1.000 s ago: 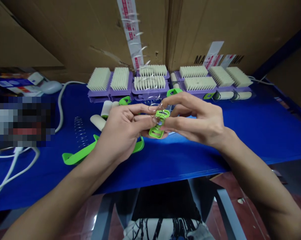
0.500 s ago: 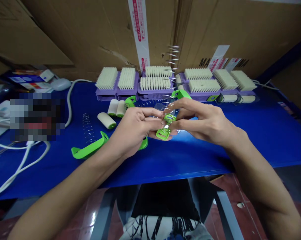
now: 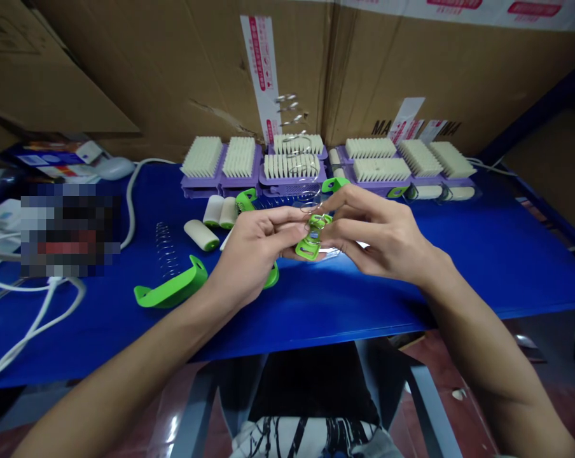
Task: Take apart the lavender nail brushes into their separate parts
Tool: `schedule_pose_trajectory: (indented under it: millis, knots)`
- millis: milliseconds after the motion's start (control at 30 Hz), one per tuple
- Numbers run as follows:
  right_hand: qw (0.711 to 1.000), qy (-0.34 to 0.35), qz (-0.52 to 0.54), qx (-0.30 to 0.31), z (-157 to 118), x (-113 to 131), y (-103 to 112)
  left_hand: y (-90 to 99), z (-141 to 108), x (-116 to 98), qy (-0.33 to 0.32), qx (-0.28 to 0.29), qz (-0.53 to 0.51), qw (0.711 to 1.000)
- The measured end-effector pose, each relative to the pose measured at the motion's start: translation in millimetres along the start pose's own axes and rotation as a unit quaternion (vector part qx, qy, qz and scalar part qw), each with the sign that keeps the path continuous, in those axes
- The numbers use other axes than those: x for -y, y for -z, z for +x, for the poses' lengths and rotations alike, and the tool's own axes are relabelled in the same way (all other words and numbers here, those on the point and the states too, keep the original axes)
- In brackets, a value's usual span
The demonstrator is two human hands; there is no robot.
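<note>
A small green plastic piece with slots [image 3: 308, 249] is gripped between the thumb and fingers of my left hand [image 3: 249, 251]. My right hand [image 3: 383, 232] pinches the low end of a metal coil spring [image 3: 294, 119] against this piece. The spring's upper coils stand up loosely above my fingers, blurred by motion. My fingertips partly cover the place where spring and green piece meet. Beyond my right fingers, another green part [image 3: 335, 184] shows. On the left lie a curved green handle-like part [image 3: 170, 291] and a loose coil spring [image 3: 165, 251].
Purple-based brushes with cream bristles [image 3: 201, 156] line the back of the blue table [image 3: 316, 312], against a cardboard box [image 3: 173, 70]. Several cream rollers [image 3: 200, 235] lie left of centre. White cables [image 3: 39, 324] and a blurred-out object [image 3: 70, 232] occupy the left side.
The spring's free upper coils have swung to the left and lower. My right fingers have shifted slightly at the green piece. The whole view has moved a little.
</note>
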State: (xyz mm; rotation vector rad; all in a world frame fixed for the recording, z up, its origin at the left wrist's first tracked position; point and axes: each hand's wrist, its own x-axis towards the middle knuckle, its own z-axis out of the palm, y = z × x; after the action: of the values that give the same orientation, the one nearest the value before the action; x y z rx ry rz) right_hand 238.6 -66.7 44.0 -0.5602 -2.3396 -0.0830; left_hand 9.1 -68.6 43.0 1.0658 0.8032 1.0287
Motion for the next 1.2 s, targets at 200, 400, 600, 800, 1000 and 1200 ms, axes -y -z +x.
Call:
schedule_pose_trajectory:
  millis: [200, 400, 600, 800, 1000, 1200]
  knots:
    - [0.999, -0.007, -0.015, -0.038, 1, 0, -1, 3.0, -1, 0, -0.044, 0.013, 0.001, 0.999]
    - [0.998, -0.034, -0.004, -0.061, 2, 2, -7, 2.8, 0, 5, -0.068, 0.004, 0.019, 0.997]
    - [0.993, -0.046, -0.02, -0.106, 2, 6, -12, 1.7, -1, 8, -0.085, -0.01, 0.029, 0.996]
    - [0.987, -0.067, -0.049, -0.134, 1, 12, -18, -0.7, -1, 13, -0.1, 0.0, 0.002, 0.995]
    - [0.977, -0.086, -0.044, -0.192, 2, 17, -31, -5.0, -4, 22, -0.13, 0.0, -0.024, 0.991]
    - [0.977, -0.106, -0.019, -0.185, 3, 17, -32, -4.0, -4, 19, -0.138, -0.008, -0.015, 0.99]
